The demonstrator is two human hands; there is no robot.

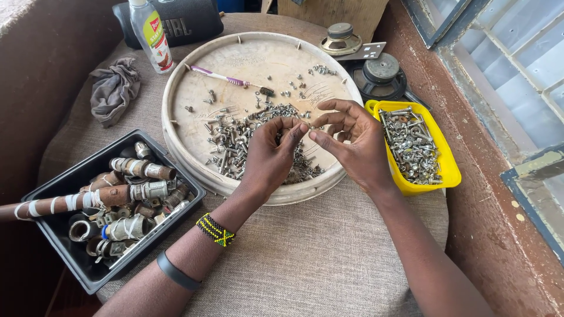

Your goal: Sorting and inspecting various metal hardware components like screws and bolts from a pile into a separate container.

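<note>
Left hand point(267, 155) and right hand point(349, 138) meet above the round tray point(176, 103), fingertips pinched together on a small metal fastener point(310, 127), too small to identify further. Directly beneath lies the pile of screws and nuts point(241, 141). A yellow tub point(449, 167) of bolts sits just right of the tray; a black bin point(64, 176) of pipe fittings sits left. A purple toothbrush point(226, 77) rests on the tray.

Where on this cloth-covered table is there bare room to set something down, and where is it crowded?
Free: grey cloth between the forearms, below the round white tray; also the tray's upper left around the purple toothbrush. Crowded: tray centre under both hands, black bin of pipe fittings, yellow tub of bolts.
</note>
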